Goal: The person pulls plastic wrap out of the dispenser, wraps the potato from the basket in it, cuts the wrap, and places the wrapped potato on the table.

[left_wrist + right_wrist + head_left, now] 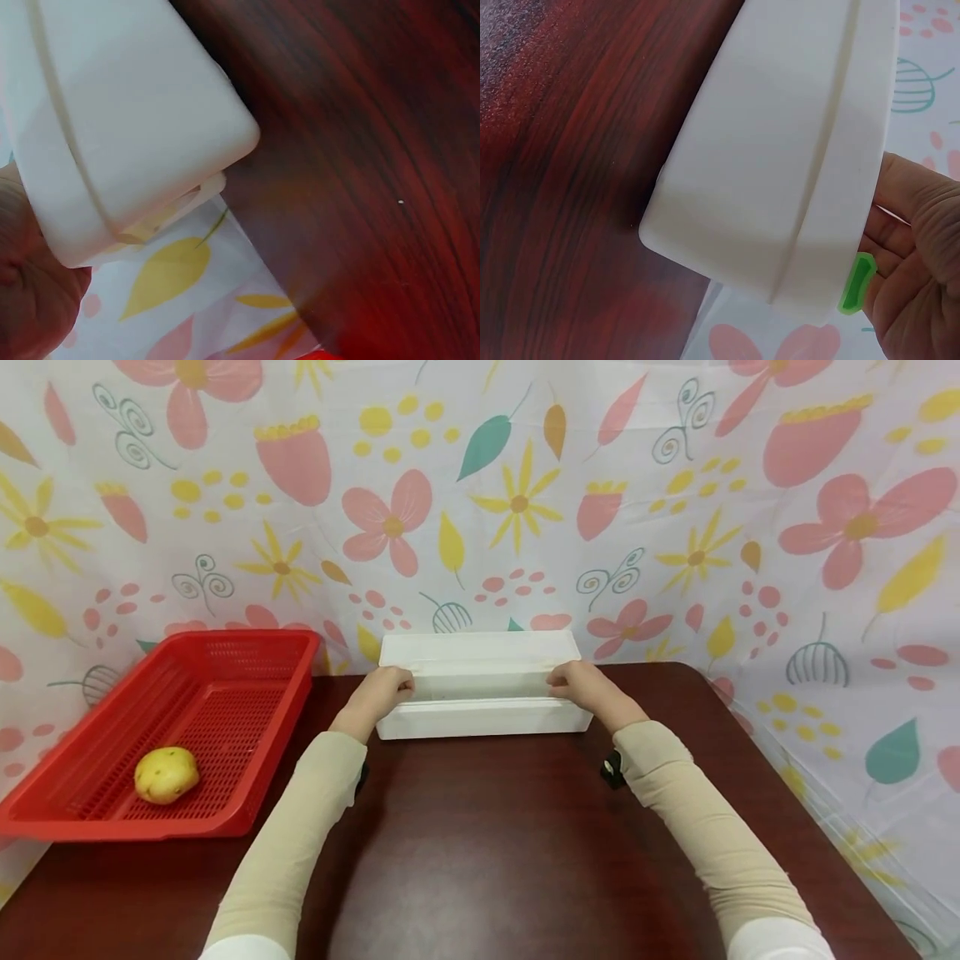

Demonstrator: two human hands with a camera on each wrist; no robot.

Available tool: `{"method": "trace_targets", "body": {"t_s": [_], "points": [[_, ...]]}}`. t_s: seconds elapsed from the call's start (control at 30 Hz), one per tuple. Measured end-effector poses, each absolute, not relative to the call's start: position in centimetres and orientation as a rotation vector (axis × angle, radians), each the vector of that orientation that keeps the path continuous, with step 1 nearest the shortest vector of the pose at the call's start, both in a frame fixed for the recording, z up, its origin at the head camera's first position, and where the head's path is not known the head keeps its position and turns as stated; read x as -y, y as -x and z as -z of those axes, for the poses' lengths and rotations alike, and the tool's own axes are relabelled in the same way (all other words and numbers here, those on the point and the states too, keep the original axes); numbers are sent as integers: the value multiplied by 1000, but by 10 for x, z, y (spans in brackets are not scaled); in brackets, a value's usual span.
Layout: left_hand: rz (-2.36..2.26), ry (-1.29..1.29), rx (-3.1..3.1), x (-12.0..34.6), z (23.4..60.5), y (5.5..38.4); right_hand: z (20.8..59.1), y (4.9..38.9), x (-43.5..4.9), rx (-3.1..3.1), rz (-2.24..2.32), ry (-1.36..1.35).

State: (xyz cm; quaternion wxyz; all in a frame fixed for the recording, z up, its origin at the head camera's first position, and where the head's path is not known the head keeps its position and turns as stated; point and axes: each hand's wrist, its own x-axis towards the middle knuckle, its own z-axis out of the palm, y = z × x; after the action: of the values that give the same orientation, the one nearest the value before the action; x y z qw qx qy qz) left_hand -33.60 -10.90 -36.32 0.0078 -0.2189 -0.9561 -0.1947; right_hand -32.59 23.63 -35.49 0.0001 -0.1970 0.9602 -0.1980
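A long white box (483, 718) stands at the back of the table, its inside showing and its white lid (480, 646) raised behind it. At the box's left end my left hand (380, 689) grips the upper edge with curled fingers. My right hand (588, 687) holds the right end likewise. From the left wrist, the box (142, 112) shows a rounded corner, with the left hand (34, 277) partly hidden behind it. In the right wrist view, the right hand (919, 247) bends round the edge, beside a small green piece (857, 283) at the box's side.
A red plastic basket (296, 693) with slotted sides stands to the left, holding one yellow potato (167, 775). The dark reddish wooden table (480, 843) ends at a flower-patterned cloth (517, 552) hung behind it and along the right.
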Motion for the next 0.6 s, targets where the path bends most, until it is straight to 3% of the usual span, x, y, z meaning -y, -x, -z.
{"method": "trace_targets", "body": {"t_s": [0.6], "points": [[671,616,2797,108,376,334,358,332,-234,-2950,658,639]]}}
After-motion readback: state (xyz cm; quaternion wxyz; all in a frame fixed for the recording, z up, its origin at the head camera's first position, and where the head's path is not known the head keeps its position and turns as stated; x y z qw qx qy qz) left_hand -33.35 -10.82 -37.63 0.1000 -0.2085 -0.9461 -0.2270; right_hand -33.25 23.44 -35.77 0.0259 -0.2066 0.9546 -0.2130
